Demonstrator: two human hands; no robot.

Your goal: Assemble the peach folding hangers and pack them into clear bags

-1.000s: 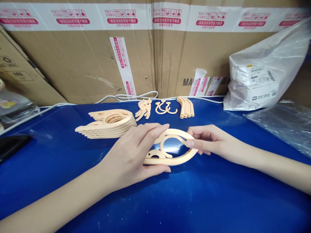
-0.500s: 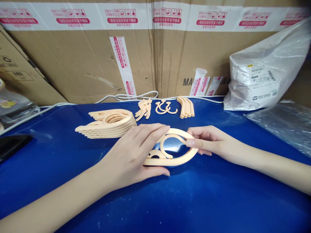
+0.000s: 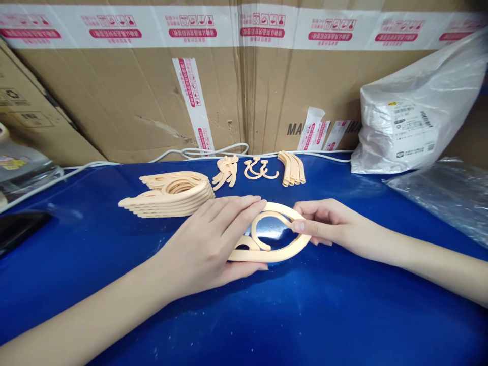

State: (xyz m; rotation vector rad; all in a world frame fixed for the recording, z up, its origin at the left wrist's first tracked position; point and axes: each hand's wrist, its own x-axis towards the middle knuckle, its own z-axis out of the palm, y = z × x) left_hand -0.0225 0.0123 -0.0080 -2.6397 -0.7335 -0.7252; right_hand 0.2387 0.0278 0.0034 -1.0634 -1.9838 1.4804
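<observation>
Between my hands, over the blue tabletop, is a cream plastic folding hanger (image 3: 284,252), folded into a loop with its curved hook inside. My left hand (image 3: 213,239) wraps its left end, fingers along the far edge and thumb along the near edge, hiding that end. The rounded right end is pinched by my right hand (image 3: 324,221), thumb on top and fingers beneath. Behind my left hand stands a neat stack of folded hangers (image 3: 171,195) of the same colour.
Along the back lie loose hooks (image 3: 261,169), a small pile of hook pieces (image 3: 226,170) and several curved arm pieces (image 3: 293,169). A white cable (image 3: 168,154) runs before the cardboard box (image 3: 133,96). At right sits a white plastic bag (image 3: 404,117); a dark object (image 3: 23,226) lies left.
My left hand has shifted slightly; its thumb now lies closer along the hanger's near edge and its fingers cover a little more. My right hand keeps its pinch.
</observation>
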